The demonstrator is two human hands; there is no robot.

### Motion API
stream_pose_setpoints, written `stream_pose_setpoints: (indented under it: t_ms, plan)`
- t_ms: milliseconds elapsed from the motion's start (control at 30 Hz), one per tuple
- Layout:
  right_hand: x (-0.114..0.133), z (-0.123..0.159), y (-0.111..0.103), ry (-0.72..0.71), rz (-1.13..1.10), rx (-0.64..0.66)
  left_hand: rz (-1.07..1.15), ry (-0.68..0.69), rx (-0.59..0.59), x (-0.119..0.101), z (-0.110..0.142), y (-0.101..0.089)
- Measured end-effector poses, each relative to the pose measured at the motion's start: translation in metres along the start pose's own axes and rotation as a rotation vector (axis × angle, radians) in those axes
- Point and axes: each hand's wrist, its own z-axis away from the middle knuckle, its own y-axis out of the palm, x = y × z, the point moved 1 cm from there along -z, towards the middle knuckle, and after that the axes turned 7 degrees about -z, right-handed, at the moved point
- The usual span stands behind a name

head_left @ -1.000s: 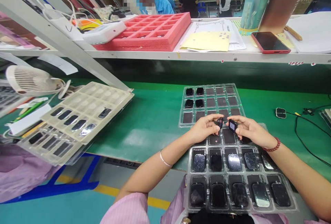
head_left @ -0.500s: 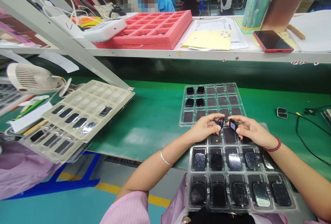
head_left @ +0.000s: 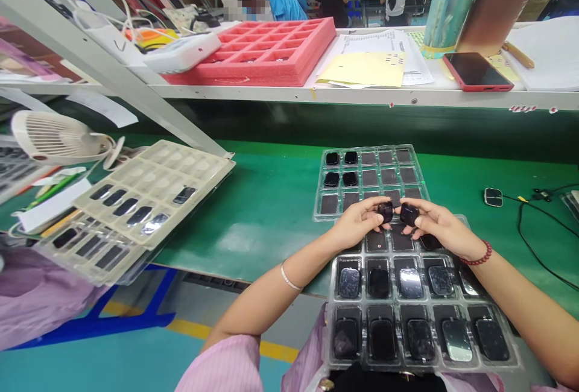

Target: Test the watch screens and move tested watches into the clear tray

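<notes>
5 o'clock: near tray [head_left: 400,327], dark panels [head_left: 379,282]. 4 o'clock: pinching left black piece [head_left: 386,211] in closed fingers of left hand [head_left: 356,223], right black piece [head_left: 409,214] just beside, likewise in right hand [head_left: 439,224]. Beyond, 3 o'clock: far tray [head_left: 379,166], 4 similar pieces [head_left: 350,179].

In our left hand [head_left: 359,223] we hold a small, glossy black, rounded-square piece [head_left: 386,211], and in our right hand [head_left: 434,223] a matching black piece with rounded corners [head_left: 409,214]. Both dark faces tilt toward us; we see the two side by side, just apart, partly covered by our fingers.
</notes>
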Motion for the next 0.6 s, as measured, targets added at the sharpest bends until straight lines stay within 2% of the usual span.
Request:
stream_pose_setpoints:
  t_ms: [133,300,500,600]
  plan:
    - [0.0016,0.0,0.0022,-0.009,0.014,-0.013,0.009,0.024,-0.029,-0.0027,0.0004,0.0016]
    - [0.0015,-0.0003,0.0039,-0.026,0.076,0.034,-0.014,-0.051,-0.033,-0.0041,0.001,0.0023]
    - [0.0004,0.002,0.0052,-0.002,0.065,0.048,0.036,0.008,0.007,-0.0014,0.0008,0.0039]
    - [0.0039,-0.0017,0.0038,0.004,0.085,0.02,-0.021,0.017,-0.032,-0.0018,-0.0039,-0.003]
